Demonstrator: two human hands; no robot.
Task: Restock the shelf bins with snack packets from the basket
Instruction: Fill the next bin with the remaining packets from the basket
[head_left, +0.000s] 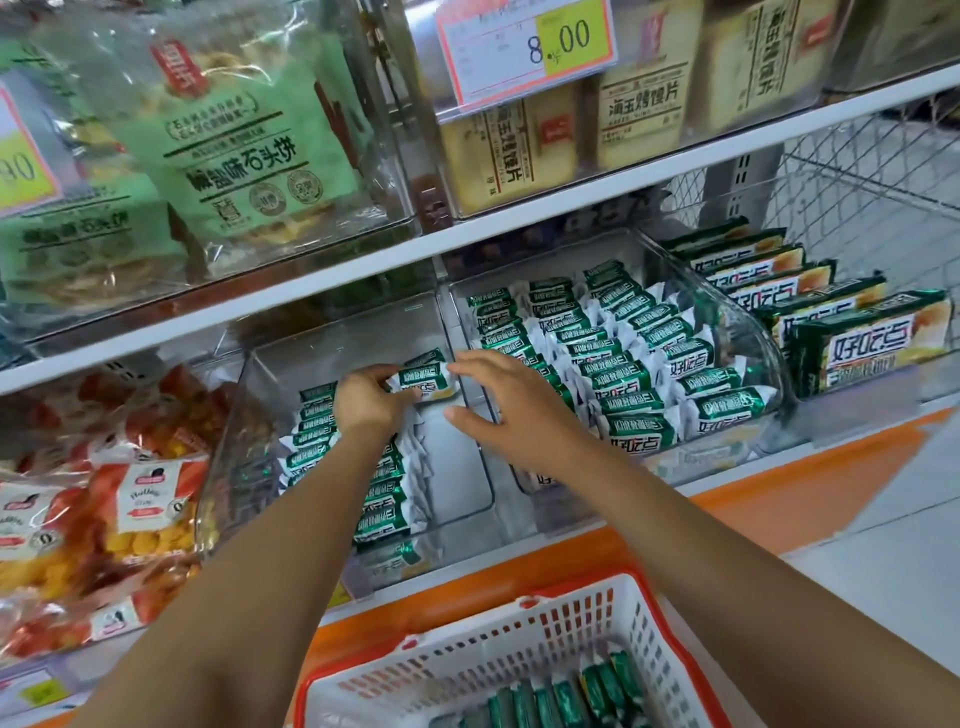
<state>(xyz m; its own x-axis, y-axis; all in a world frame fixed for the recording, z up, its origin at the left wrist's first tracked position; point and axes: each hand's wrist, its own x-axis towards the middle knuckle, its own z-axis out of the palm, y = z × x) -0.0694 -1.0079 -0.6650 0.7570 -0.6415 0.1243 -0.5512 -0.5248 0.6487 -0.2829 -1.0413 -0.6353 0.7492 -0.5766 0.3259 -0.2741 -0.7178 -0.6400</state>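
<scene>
My left hand (371, 397) pinches a green packet (423, 382) at the 12 o'clock end of the half-filled bin (457, 467). My right hand (501, 410) hovers at its 3 o'clock, fingers spread, holding nothing. More packets lie in the basket (519, 639) at 6 o'clock. My worry is that a loosely set packet tips flat, or my wrist topples the standing row.

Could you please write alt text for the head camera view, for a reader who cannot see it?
A person's left hand grips a green-and-white snack packet in a part-filled clear plastic shelf bin, while the right hand spreads open beside it. The neighbouring clear bin is full of the same packets, and a white plastic basket with a red rim holds more.
</scene>
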